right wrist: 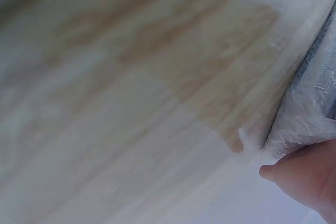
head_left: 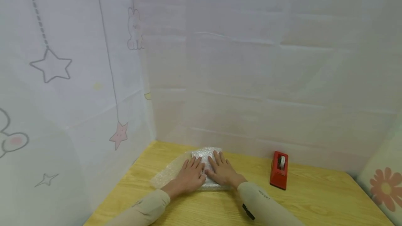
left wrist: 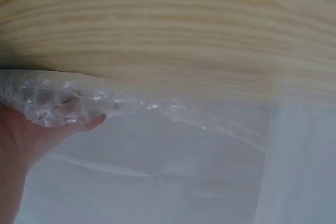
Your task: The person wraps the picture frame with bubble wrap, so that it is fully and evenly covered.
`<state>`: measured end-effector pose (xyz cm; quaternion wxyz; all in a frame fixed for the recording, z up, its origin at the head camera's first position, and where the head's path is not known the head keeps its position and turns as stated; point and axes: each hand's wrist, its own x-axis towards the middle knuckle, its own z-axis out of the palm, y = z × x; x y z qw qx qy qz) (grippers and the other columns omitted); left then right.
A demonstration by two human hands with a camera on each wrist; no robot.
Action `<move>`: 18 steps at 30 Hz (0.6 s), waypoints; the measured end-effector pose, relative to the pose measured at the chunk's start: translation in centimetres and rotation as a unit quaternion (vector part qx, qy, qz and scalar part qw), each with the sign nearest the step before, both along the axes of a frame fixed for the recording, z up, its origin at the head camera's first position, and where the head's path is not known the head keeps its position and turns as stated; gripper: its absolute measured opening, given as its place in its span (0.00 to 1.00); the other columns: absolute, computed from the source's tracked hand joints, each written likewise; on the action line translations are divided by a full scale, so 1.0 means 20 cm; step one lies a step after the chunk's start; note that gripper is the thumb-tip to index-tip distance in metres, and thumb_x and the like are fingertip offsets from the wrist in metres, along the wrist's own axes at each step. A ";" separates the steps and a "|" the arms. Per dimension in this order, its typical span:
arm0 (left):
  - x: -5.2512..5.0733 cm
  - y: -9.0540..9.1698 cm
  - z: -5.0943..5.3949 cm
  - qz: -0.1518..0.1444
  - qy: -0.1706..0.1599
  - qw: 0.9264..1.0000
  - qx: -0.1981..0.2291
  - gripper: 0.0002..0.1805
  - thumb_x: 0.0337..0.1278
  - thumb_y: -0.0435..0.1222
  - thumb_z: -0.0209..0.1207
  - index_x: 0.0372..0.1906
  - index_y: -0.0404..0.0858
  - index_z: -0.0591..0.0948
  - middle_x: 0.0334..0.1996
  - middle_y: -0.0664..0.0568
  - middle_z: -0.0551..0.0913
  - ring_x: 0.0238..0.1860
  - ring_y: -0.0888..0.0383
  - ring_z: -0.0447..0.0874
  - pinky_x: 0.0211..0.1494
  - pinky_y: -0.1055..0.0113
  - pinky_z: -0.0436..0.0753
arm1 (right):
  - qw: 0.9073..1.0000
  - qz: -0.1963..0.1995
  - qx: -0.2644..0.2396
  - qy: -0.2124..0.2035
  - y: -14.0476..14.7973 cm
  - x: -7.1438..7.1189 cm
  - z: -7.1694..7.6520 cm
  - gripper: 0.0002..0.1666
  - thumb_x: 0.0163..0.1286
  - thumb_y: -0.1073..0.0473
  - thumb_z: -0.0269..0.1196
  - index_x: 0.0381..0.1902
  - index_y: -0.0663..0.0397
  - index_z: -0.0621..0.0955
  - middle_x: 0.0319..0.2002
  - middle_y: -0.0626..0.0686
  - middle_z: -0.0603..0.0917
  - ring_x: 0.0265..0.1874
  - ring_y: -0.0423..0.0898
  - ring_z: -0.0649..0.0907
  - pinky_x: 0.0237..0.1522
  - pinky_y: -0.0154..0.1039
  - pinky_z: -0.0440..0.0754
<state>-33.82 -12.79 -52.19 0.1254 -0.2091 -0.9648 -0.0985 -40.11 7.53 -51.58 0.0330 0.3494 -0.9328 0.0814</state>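
Note:
Clear bubble wrap (head_left: 205, 153) lies in a folded bundle on the wooden table, with a loose flap (head_left: 168, 173) spread out to the left. My left hand (head_left: 189, 178) rests on the left part of the bundle, fingers straight and slightly spread. Beside it my right hand (head_left: 222, 171) lies flat on the right part, fingers extended. In the left wrist view the bubble wrap (left wrist: 63, 98) is against the left hand (left wrist: 31, 140). The right wrist view has the bundle's wrapped edge (right wrist: 304, 114) by the right hand (right wrist: 310, 174). What the wrap holds cannot be made out.
A red tape dispenser (head_left: 278, 175) with a roll of tape stands on the wooden table (head_left: 317, 191), right of the hands. Pale printed cloth (head_left: 235, 79) hangs behind the table and along its left side. Another cloth with a flower (head_left: 385, 188) is at the far right.

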 end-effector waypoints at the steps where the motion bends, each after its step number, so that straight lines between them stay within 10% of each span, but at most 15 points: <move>1: 0.00 0.00 0.01 -0.003 -0.004 1.000 0.007 0.30 0.72 0.47 0.45 0.72 0.36 0.72 0.76 0.39 0.61 0.76 0.36 0.53 0.73 0.37 0.53 | 1.000 -0.002 0.003 0.002 0.00 0.00 -0.01 0.45 0.80 0.31 0.41 0.81 0.55 0.56 0.80 0.65 0.43 0.77 0.68 0.44 0.69 0.70 0.54; 18: 0.01 -0.02 0.01 -0.020 -0.014 0.999 0.032 0.30 0.74 0.47 0.45 0.73 0.38 0.70 0.77 0.40 0.59 0.77 0.36 0.52 0.71 0.34 0.55 | 1.000 0.004 0.001 0.002 -0.01 0.05 0.06 0.43 0.82 0.36 0.44 0.80 0.61 0.59 0.79 0.69 0.46 0.76 0.71 0.47 0.68 0.71 0.53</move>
